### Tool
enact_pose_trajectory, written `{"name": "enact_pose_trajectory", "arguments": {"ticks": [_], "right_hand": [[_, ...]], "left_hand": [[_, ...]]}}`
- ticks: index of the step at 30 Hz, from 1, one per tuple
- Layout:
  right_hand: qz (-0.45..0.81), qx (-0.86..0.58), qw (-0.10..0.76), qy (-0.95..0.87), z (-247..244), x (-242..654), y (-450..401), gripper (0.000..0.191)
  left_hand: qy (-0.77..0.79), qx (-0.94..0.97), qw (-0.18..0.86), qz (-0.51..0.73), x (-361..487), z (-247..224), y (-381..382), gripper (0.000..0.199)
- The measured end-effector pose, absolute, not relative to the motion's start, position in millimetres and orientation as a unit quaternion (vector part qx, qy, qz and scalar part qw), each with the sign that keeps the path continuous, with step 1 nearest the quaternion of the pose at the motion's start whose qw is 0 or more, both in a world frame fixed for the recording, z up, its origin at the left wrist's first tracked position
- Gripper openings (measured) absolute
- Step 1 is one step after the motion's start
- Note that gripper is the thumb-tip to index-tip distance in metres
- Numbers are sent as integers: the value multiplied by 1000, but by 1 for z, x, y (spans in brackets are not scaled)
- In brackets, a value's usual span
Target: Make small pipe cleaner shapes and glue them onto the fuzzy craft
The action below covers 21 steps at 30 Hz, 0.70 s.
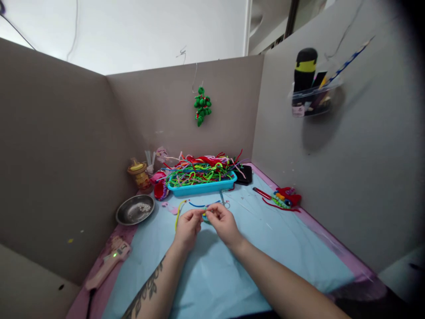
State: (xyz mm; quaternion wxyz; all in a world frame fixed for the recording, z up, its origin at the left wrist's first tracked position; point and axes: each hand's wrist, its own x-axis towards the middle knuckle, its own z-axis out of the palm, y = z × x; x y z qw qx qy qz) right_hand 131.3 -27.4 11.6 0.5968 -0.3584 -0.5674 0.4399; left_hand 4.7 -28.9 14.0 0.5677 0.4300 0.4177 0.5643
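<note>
My left hand (188, 228) and my right hand (223, 222) meet over the middle of the table, fingertips pinched together. Between them is a small fuzzy teal and yellow piece (205, 217), apparently bent pipe cleaner, mostly hidden by my fingers. A yellow pipe cleaner (179, 212) lies beside my left hand. Just beyond my fingers is a blue pipe cleaner (199, 205), partly covered. Scissors (226, 204) rest behind my right hand. Farther back, a turquoise tray (202, 188) is heaped with many-coloured pipe cleaners (206, 170).
At left are a metal bowl (124, 212) with small pale bits, a pink glue gun (108, 268) with a lit green light, and a yellow-lidded cup (141, 176). A colourful pipe-cleaner figure (286, 197) lies right. Grey panels (186, 106) enclose the table on three sides.
</note>
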Motion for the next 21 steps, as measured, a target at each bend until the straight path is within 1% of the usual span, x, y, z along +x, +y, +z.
{"name": "enact_pose_trajectory", "arguments": {"ticks": [2, 5, 10, 16, 21], "right_hand": [[416, -362, 595, -585, 11, 133, -28, 20], [385, -366, 586, -612, 10, 136, -28, 23], [361, -344, 582, -642, 15, 138, -30, 21], [307, -315, 551, -709, 24, 141, -34, 19], [281, -318, 546, -722, 23, 141, -35, 16]], "left_hand": [[408, 433, 590, 546, 4, 15, -30, 46], [404, 455, 593, 527, 4, 14, -30, 47], [398, 495, 569, 522, 0, 7, -28, 48], [391, 535, 537, 522, -7, 1, -24, 47], [375, 505, 566, 533, -5, 2, -24, 47]]}}
